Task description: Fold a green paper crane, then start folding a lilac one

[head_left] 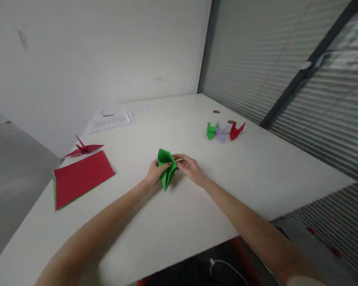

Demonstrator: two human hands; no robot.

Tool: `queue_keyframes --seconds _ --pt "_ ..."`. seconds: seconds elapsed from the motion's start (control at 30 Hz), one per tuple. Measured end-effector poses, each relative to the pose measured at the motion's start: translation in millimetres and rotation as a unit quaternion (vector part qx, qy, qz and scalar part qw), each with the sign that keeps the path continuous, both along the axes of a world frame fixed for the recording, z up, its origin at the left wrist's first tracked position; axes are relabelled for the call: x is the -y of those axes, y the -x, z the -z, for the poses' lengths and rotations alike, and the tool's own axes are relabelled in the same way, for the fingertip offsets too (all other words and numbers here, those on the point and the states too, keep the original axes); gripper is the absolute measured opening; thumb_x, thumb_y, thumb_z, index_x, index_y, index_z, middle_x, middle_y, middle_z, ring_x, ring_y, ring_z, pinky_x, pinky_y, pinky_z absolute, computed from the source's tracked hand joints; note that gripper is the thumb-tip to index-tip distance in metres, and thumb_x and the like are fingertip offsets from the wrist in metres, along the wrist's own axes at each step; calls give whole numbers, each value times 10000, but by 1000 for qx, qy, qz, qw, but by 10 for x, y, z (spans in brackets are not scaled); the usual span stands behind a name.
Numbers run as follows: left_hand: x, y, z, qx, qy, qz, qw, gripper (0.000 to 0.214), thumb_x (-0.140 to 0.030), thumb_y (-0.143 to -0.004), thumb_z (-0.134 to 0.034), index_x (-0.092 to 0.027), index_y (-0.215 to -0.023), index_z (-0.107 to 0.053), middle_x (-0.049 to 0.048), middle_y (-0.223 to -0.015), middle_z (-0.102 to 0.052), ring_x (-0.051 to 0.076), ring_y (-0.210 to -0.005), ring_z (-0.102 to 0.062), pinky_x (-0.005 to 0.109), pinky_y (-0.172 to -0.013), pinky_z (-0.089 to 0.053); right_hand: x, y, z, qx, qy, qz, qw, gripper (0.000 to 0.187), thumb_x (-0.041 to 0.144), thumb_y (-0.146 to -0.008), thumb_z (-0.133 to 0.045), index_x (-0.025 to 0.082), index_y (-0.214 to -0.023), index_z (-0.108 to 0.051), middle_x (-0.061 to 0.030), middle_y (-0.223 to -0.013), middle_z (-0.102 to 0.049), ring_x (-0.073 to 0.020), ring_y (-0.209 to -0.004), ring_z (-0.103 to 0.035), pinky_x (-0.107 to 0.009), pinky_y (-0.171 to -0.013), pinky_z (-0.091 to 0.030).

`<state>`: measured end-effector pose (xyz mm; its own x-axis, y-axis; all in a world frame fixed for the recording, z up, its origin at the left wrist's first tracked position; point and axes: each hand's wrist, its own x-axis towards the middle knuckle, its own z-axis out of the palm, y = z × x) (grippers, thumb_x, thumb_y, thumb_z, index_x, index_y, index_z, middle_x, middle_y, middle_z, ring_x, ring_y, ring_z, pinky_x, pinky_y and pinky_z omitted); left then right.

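The green folded paper (167, 177) is sitting between the two hands, just above the middle of the worktop (173, 222). Its upper part is spreading into a rounded flap, and its lower part is tapering to a point that is facing the near edge. The left hand (155, 173) is gripping the paper from the left side, with the thumb lying across the front face; the other fingers are mostly hiding behind it. The right hand (191, 169) is pinching the right edge, with the fingers bending inward. A small pale strip (179, 160) is showing at the right fingertips; whether it is forming part of the paper cannot be told.

To the left, a stack of coloured sheets (84, 178) is lying flat with a red sheet on top and green showing along the edges. A dark red paper crane (84, 149) is resting just beyond the stack, wings spreading sideways. Farther back, printed pages (112, 122) are lying with a pen (108, 115) on them.

To the right, near the blinds (256, 71), a green bird (211, 130), a lavender bird (222, 133) and a red bird (236, 131) are standing in a row
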<state>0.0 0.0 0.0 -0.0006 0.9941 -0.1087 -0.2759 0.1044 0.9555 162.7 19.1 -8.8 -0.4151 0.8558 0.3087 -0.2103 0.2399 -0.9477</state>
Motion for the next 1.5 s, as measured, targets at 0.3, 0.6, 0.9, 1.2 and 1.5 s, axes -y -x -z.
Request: queue_keyframes --seconds 0.3,0.6,0.9,1.2,1.5 --pt "-37 -9 114 -16 -42 -28 999 369 -273 -536 -806 -104 -842 -685 58 -771 -697 160 -672 -618 285 -674 -502 -10 21 47 29 14 18 999 382 332 -754 -685 252 -1124 -627 -38 -1043 -614 -124 -808 -578 -268 -721 -494" --pt "-17 -12 97 -36 -47 28 998 365 -316 -607 -803 -122 -892 -685 65 -843 -703 172 -742 -632 281 -710 -505 -40 9 64 54 -3 43 998 379 317 -705 -725 245 -1072 -660 -48 -1060 -610 -126 -774 -576 -265 -662 -489" --pt "-2 -32 68 72 19 75 994 366 -316 -612 -812 -104 -865 -655 55 -785 -681 141 -672 -613 257 -650 -476 -79 11 104 31 0 61 998 308 300 -665 -758 216 -955 -697 -40 -981 -636 -126 -747 -596 -282 -698 -511" --pt "-33 62 -18 -29 23 161 986 476 -486 -691 -726 -123 -987 -641 77 -862 -678 177 -753 -632 269 -667 -502 -130 -26 86 -10 71 77 994 288 240 -565 -807 190 -826 -697 -9 -806 -675 -134 -700 -616 -301 -721 -523" --pt "-155 276 -197 -319 -218 31 922 487 -420 -765 -638 -180 -1187 -603 123 -1200 -604 245 -1030 -618 380 -858 -507 -192 -119 82 8 99 65 993 313 255 -543 -825 175 -819 -703 -18 -829 -686 -143 -738 -630 -327 -789 -514"
